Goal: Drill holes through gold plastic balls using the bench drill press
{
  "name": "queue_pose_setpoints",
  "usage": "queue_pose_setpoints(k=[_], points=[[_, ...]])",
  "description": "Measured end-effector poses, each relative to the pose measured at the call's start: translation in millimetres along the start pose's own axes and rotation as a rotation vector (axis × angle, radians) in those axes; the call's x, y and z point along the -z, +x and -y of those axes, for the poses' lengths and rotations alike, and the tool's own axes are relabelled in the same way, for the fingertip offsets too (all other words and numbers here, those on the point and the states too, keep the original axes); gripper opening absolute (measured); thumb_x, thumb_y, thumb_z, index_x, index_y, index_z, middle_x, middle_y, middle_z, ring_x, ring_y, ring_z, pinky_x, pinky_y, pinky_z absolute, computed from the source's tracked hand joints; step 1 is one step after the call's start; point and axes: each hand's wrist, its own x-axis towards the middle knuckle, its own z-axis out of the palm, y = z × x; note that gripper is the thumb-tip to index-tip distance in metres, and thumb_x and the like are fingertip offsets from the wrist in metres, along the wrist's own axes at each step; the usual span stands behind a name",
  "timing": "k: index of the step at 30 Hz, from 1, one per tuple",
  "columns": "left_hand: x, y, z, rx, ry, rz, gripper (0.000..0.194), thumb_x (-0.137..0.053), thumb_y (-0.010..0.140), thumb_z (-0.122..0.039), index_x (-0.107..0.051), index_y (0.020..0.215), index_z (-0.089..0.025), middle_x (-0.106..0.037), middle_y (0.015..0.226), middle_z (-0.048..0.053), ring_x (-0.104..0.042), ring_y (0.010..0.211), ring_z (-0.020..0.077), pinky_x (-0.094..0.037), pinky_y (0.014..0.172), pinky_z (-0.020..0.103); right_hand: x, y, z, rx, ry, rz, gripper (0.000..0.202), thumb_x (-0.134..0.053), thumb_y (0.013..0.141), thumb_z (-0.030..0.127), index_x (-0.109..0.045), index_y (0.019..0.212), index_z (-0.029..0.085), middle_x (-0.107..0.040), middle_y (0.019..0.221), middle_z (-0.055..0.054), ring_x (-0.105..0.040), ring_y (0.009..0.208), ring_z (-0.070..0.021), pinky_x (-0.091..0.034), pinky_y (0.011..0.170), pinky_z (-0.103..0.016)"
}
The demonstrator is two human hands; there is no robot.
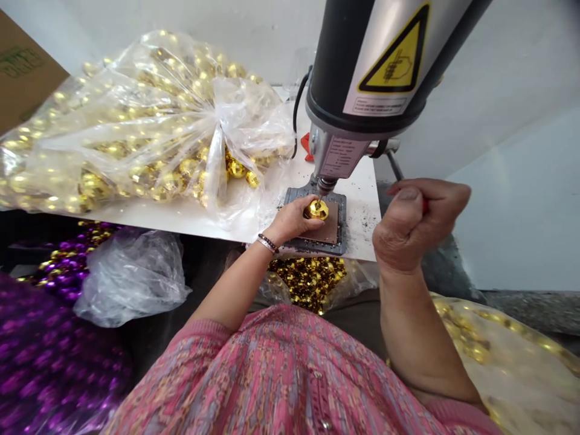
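Observation:
My left hand (296, 219) grips a shiny gold faceted ball (318, 209), holding it on a brown board (328, 225) that lies on the grey base (341, 211) of a drill press (338, 130). Right above the ball is the chuck (325, 185), its thin bit pointing down at the ball's top; whether it has entered the ball I cannot tell. My right hand (419, 217) is closed around the end of the press's feed lever (394, 163), whose red knob shows between the fingers.
A big clear bag of gold balls (149, 133) covers the table's left side. Small gold balls (312, 278) fill a bag below the table edge. Purple balls (49, 356) and a crumpled plastic bag (133, 278) lie lower left. Another gold-filled bag (507, 356) sits at right. Dark shavings dot the white tabletop (362, 199).

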Motion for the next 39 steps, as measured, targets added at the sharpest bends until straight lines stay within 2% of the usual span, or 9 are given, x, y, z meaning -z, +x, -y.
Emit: queue_pose_setpoints(k=[9,14,17,20,25,30,34,37,39], points=[[1.5,-2.1,-3.2,-0.009,0.011,0.005,0.045,-0.083,0.086,-0.027,-0.077,0.129,-0.020,-0.082,0.110,0.004,-0.076,0.099,0.0242,-0.058,0.091,0.033,-10.5,-29.1,-12.3,-0.024,0.069,-0.030,0.024,-0.045,0.107,0.041,-0.056,0.096,0.023,-0.056,0.078,0.003,-0.063,0.074,-0.0074,-0.050,0.071,-0.025],[-4.6,-0.1,3.6,0.017,-0.068,-0.045,0.061,-0.087,0.082,-0.024,-0.075,0.141,-0.020,-0.082,0.119,0.006,-0.077,0.109,0.0268,-0.060,0.100,0.035,-2.6,24.5,0.1,-0.150,0.069,0.016,0.041,-0.046,0.106,0.053,-0.057,0.086,0.019,-0.055,0.071,0.003,-0.054,0.065,-0.0068,-0.043,0.067,-0.025],[-7.6,-1.1,6.1,-0.002,-0.069,-0.067,0.067,-0.088,0.080,-0.023,-0.073,0.145,-0.022,-0.082,0.127,0.006,-0.076,0.119,0.0288,-0.059,0.109,0.039,-7.9,71.2,1.4,-0.313,0.118,0.078,0.039,-0.040,0.105,0.050,-0.043,0.079,0.022,-0.052,0.068,0.003,-0.044,0.057,-0.0064,-0.038,0.062,-0.025],[-6.7,-11.8,5.1,-0.039,-0.056,-0.076,0.069,-0.087,0.080,-0.020,-0.070,0.147,-0.021,-0.079,0.136,0.008,-0.075,0.124,0.0295,-0.058,0.112,0.041,-16.9,99.3,-4.3,-0.440,0.199,0.160,0.028,-0.045,0.099,0.039,-0.047,0.077,0.022,-0.053,0.070,0.000,-0.047,0.062,-0.0079,-0.038,0.059,-0.024],[1.0,-51.1,4.5,-0.129,-0.089,0.007,0.063,-0.086,0.084,-0.024,-0.070,0.144,-0.021,-0.080,0.131,0.009,-0.075,0.116,0.0257,-0.059,0.107,0.038,-22.6,106.3,-6.2,-0.565,0.241,0.149,0.029,-0.050,0.103,0.025,-0.044,0.075,0.021,-0.048,0.066,0.004,-0.042,0.054,-0.0052,-0.042,0.056,-0.022],[9.8,-79.9,13.0,-0.181,-0.120,0.181,0.068,-0.095,0.077,-0.034,-0.075,0.141,-0.022,-0.078,0.134,0.012,-0.073,0.093,0.0200,-0.062,0.093,0.036,-20.8,99.5,-4.0,-0.554,0.311,0.141,0.027,-0.049,0.103,0.032,-0.048,0.078,0.021,-0.051,0.066,0.004,-0.036,0.045,-0.0046,-0.027,0.040,-0.023],[33.5,-69.1,27.7,-0.034,-0.155,-0.109,0.050,-0.084,0.090,-0.037,-0.077,0.137,-0.022,-0.081,0.123,0.009,-0.067,0.080,0.0156,-0.060,0.085,0.033,-21.0,91.6,-9.0,-0.490,0.354,0.125,0.029,-0.052,0.101,0.043,-0.050,0.082,0.021,-0.058,0.070,0.003,-0.040,0.045,-0.0036,-0.026,0.037,-0.021],[63.6,-39.4,45.2,0.181,-0.117,-0.499,0.035,-0.064,0.101,-0.028,-0.078,0.132,-0.020,-0.082,0.117,0.010,-0.072,0.091,0.0200,-0.059,0.092,0.035,-20.8,89.0,-6.6,-0.454,0.390,0.093,0.037,-0.056,0.099,0.051,-0.048,0.080,0.021,-0.057,0.068,0.004,-0.039,0.044,-0.0017,-0.024,0.039,-0.020],[82.5,-14.7,58.6,0.327,-0.071,-0.635,0.037,-0.059,0.098,-0.018,-0.078,0.129,-0.017,-0.082,0.119,0.013,-0.075,0.101,0.0243,-0.058,0.097,0.037,-19.5,89.2,-1.3,-0.466,0.391,0.088,0.041,-0.058,0.097,0.055,-0.045,0.078,0.022,-0.056,0.066,0.005,-0.040,0.043,-0.0017,-0.024,0.039,-0.021]])
